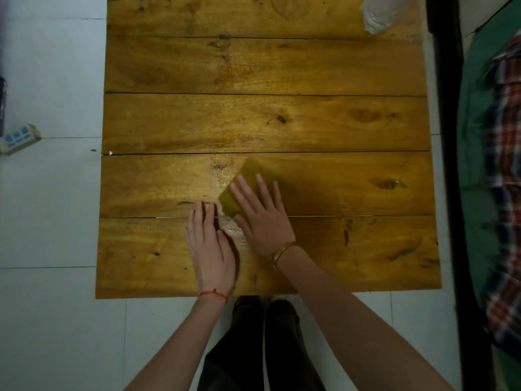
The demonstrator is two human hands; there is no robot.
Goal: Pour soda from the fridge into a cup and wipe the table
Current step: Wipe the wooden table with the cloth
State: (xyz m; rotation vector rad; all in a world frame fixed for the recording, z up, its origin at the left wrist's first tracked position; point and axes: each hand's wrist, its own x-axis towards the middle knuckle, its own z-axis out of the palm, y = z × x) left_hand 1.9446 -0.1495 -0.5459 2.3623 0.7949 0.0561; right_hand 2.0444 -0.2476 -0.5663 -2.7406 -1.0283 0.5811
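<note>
Right hand presses flat on the cloth; left hand flat on table

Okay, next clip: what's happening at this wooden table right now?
A person stands at a plank table and is wiping it. The right hand presses flat on a yellow-green cloth, with a wet sheen on the wood beside it. The left hand rests flat on the table, holding nothing. A crumpled white plastic item, too cut off to identify, sits at the far right corner. No cup or soda shows in this view.
</note>
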